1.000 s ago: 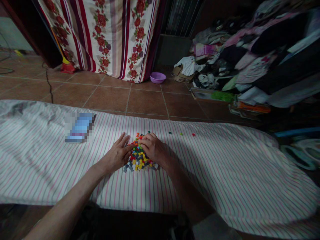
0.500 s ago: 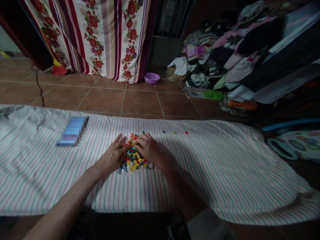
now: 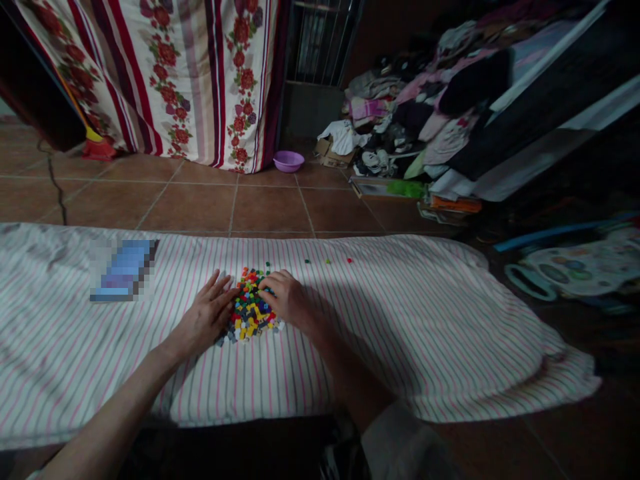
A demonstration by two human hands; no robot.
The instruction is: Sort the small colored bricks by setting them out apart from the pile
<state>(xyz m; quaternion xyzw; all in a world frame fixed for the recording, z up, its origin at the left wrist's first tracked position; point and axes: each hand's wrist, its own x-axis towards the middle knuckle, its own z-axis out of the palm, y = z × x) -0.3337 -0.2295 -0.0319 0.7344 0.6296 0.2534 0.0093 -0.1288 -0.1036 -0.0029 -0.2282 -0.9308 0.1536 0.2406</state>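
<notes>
A pile of small coloured toy bricks (image 3: 250,313) lies on a striped cloth (image 3: 200,393). My left hand (image 3: 207,312) rests flat at the pile's left edge, fingers spread, the index fingertip touching the bricks. Over the right side of the pile, my right hand (image 3: 286,297) has its fingers bent down among the bricks. Its thumb is hidden, and anything pinched there is too small to make out. Beyond the hands, a dark green brick (image 3: 307,261), a lime green brick (image 3: 328,261) and a red brick (image 3: 349,261) sit apart in a row.
A phone (image 3: 125,270), its screen blurred, lies left on the cloth. Past the cloth's far edge is a tiled floor with a purple basin (image 3: 289,161), a red broom (image 3: 99,145) and a flowered curtain (image 3: 195,80). Heaped clothes (image 3: 400,113) fill the far right.
The view has swung right, so everything appears farther left. Relative to the pile, my right hand has drawn back slightly rightward, showing more bricks. My left hand stays at the pile's edge.
</notes>
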